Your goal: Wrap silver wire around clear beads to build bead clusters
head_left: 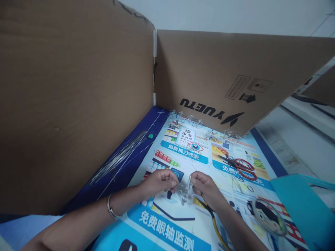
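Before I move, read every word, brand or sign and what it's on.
"YUETU": cardboard panel, upside down.
Black arrow: same panel.
"免费视力检查": poster, below eye chart.
"免费眼轴监测": poster, near edge.
"免费…光": poster, middle blocked by red-handled scissors.
E-shaped symbols: eye chart.
Panel's small print, other poster lettering: too small or blurred.

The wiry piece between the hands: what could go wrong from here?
The wiry piece looks thin and sits at the fingertips of the left hand and right hand, so it might bend or slip.
The yellow-handled tool lies close by the right forearm, which could knock it.
The wires lie loose beyond the left forearm; a sweep of that arm might scatter them.
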`<move>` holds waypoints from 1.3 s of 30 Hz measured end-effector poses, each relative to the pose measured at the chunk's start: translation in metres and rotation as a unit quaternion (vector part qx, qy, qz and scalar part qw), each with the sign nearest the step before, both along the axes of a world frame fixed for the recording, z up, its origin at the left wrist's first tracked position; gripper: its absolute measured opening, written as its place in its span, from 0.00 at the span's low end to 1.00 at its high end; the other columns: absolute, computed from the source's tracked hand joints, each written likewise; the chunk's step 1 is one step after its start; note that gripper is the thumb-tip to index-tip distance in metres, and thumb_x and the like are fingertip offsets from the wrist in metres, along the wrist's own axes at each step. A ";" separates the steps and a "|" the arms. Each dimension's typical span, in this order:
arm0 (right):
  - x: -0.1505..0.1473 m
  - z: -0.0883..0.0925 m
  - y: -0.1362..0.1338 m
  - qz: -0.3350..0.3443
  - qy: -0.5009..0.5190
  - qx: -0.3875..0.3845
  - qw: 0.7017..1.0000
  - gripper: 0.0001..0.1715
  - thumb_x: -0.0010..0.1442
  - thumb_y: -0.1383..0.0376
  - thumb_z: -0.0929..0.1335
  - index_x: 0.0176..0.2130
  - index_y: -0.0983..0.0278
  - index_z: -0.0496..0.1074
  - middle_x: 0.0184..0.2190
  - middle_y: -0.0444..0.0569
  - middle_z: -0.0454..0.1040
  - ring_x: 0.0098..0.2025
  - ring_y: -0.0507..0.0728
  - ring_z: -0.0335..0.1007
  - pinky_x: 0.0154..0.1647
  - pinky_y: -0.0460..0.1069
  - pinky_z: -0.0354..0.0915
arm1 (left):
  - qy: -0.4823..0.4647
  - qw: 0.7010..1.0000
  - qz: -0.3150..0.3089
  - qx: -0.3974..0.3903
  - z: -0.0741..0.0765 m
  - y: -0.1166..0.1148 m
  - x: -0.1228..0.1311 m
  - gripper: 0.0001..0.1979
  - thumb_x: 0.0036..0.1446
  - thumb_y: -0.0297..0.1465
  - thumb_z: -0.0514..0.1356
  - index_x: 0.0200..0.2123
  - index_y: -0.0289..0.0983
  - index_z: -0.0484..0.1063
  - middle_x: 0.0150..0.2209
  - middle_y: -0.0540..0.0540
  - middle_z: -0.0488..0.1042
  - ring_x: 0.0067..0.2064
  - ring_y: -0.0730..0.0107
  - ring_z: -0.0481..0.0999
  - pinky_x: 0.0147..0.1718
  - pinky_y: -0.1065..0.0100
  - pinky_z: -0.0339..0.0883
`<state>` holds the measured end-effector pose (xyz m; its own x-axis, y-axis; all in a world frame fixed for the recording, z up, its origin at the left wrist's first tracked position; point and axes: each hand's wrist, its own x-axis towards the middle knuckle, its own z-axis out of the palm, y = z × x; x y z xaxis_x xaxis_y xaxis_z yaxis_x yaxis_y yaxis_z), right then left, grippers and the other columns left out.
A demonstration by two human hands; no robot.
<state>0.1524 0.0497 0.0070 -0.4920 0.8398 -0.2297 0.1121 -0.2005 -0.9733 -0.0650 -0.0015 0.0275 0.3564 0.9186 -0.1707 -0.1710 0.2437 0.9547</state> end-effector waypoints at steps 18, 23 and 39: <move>-0.007 0.017 -0.009 0.027 -0.139 0.151 0.978 0.15 0.56 0.53 0.66 0.29 0.62 0.69 0.22 0.42 0.65 0.26 0.52 0.58 0.27 0.46 0.55 | 0.173 0.984 0.017 0.044 0.008 0.003 -0.007 0.04 0.50 0.28 0.58 0.26 0.35 0.66 0.19 0.56 0.59 0.20 0.79 0.56 0.20 0.76 0.49; -0.009 0.020 -0.012 0.020 -0.181 0.177 0.967 0.16 0.57 0.52 0.64 0.28 0.61 0.69 0.19 0.41 0.64 0.23 0.52 0.57 0.25 0.46 0.54 | 0.182 0.980 0.025 0.076 0.008 0.006 -0.012 0.04 0.51 0.28 0.57 0.26 0.35 0.65 0.23 0.55 0.61 0.25 0.77 0.59 0.24 0.76 0.52; -0.015 0.028 -0.020 -0.021 -0.281 0.260 0.924 0.10 0.57 0.60 0.62 0.26 0.59 0.68 0.17 0.41 0.67 0.21 0.54 0.61 0.24 0.47 0.52 | 0.156 0.985 0.011 0.069 0.022 0.000 -0.009 0.07 0.54 0.31 0.58 0.28 0.34 0.65 0.26 0.52 0.66 0.26 0.77 0.61 0.26 0.74 0.54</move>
